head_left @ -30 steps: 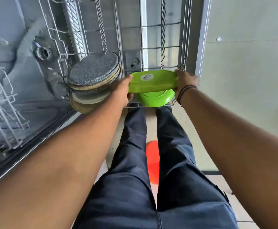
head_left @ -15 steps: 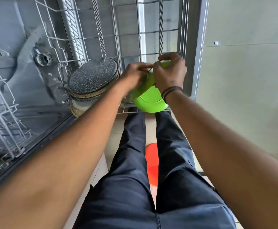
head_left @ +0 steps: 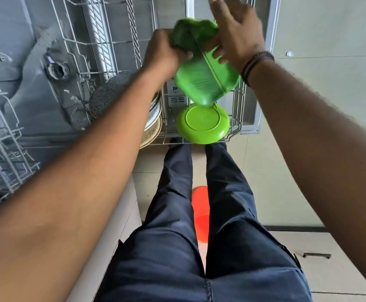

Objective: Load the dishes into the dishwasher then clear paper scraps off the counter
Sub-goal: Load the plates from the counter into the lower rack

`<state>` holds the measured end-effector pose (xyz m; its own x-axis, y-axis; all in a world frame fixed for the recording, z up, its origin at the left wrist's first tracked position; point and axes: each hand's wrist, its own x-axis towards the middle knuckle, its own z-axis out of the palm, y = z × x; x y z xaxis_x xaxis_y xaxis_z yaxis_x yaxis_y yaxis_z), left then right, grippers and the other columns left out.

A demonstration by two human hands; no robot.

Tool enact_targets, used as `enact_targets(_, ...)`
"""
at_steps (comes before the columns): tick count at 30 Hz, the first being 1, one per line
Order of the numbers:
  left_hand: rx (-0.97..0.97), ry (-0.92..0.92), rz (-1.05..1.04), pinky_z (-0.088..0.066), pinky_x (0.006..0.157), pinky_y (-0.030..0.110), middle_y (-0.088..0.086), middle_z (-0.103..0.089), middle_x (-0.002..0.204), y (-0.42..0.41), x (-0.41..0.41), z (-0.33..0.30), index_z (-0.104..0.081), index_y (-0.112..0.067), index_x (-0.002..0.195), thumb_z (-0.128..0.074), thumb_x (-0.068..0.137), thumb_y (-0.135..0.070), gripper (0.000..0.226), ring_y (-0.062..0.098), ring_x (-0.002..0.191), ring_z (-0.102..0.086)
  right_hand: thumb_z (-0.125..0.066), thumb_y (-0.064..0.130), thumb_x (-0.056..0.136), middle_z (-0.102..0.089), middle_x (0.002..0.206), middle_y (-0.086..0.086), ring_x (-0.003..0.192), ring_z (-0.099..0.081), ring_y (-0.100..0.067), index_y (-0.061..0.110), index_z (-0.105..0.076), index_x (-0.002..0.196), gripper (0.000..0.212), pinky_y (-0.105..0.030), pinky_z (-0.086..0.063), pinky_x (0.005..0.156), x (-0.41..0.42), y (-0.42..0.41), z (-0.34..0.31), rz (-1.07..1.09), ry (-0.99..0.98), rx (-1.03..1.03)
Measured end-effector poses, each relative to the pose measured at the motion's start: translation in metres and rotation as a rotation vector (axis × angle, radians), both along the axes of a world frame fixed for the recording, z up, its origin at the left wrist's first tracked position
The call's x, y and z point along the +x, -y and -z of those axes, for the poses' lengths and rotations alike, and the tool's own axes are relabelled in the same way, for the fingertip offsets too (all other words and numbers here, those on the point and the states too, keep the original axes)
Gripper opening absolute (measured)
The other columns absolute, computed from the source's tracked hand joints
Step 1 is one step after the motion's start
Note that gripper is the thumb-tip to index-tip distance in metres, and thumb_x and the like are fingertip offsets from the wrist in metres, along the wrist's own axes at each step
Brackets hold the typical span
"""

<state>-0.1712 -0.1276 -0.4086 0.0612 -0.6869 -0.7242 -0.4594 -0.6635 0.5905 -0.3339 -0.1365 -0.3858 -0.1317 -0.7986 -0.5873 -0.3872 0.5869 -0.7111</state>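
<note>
Bare forearms, dark navy trousers (head_left: 177, 247), perhaps braided dark cord bands (head_left: 255, 67) at the right wrist.

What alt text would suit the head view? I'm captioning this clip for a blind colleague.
Seen from above, a person's left hand and right hand hold a green container over a dishwasher rack. A green plate stands in the rack below it, speckled plates to its left; an orange object shows between dark trouser legs.

wire dishwasher rack (head_left: 235, 118), round green plate (head_left: 202, 124) and grey plates (head_left: 112, 92) standing in it
</note>
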Motion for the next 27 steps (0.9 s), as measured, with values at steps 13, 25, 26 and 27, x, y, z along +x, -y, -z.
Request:
enact_targets(13,0.303,-0.635,-0.648,-0.058,0.091,0.042,0.004,-0.074,0.106,-0.063,0.032,0.040,-0.065,-0.014,0.106,-0.063,0.090,0.004,0.024,0.023,0.105,-0.069,-0.064,0.020,0.085,-0.058,0.102,-0.013,0.108,-0.057,-0.038,0.021,-0.072,0.109,0.025,-0.040,-0.051,0.088,-0.048,-0.026,0.027,-0.733,-0.521,0.121)
enact_targets(25,0.455,-0.324,-0.969,-0.059,0.079,0.042,0.016,-0.066,0.103,-0.067,0.028,0.043,-0.061,-0.007,0.109,-0.040,0.101,-0.036,0.036,0.033,0.087,-0.071,-0.052,0.004,0.090,-0.047,0.109,-0.020,0.102,-0.051,-0.042,0.016,-0.067,0.116,0.032,-0.046,-0.050,0.062,-0.069,-0.097,0.037,-0.885,-0.668,-0.106)
enact_targets(26,0.488,-0.280,-0.876,-0.059,0.075,0.039,0.014,-0.066,0.099,-0.068,0.023,0.043,-0.060,-0.009,0.106,-0.045,0.101,-0.037,0.032,0.029,0.082,-0.069,-0.052,0.004,0.090,-0.047,0.109,-0.021,0.101,-0.051,-0.042,0.016,-0.066,0.117,0.033,-0.045,-0.048,0.059,-0.069,-0.102,0.038,-0.888,-0.679,-0.110)
enact_targets(27,0.522,-0.237,-0.771,-0.059,0.071,0.037,0.011,-0.065,0.094,-0.069,0.016,0.044,-0.058,-0.011,0.101,-0.049,0.102,-0.034,0.024,0.025,0.078,-0.067,-0.052,0.003,0.090,-0.047,0.109,-0.021,0.100,-0.050,-0.043,0.017,-0.065,0.118,0.034,-0.043,-0.046,0.056,-0.069,-0.106,0.039,-0.890,-0.690,-0.116)
